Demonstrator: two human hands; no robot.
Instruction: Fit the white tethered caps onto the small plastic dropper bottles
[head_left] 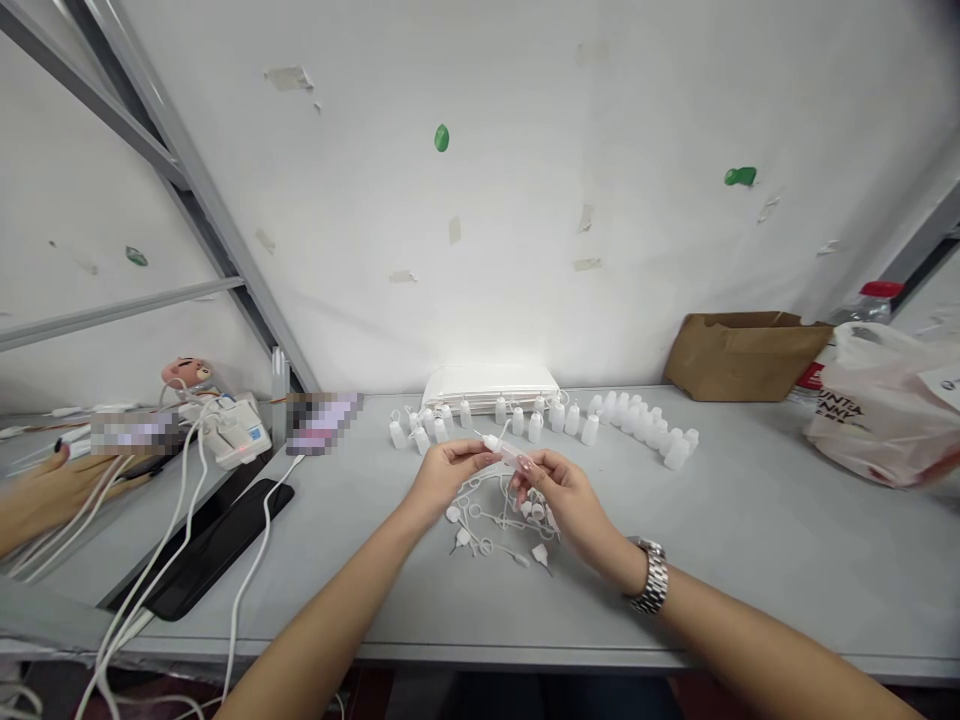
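Between my two hands is a small white squeeze bottle (510,455), tilted, with a thin nozzle cap at its upper left end. My left hand (454,475) pinches the cap end with thumb and forefinger. The body of the bottle is in the closed fingers of my right hand (559,490). Just below them lies a loose pile of white caps with ring straps (487,520), some with thin needle tips. Behind my hands stand several capped bottles (535,428), upright. A slanting row of bottles without nozzle caps (649,425) stands to the right.
A stack of white trays or sheets (491,382) rests against the wall. To the right are a brown paper bag (750,355) and a plastic bag (877,420). A black phone (225,550), white cables (251,560) and a power strip (236,432) lie left. Another person's hand (67,490) is at far left.
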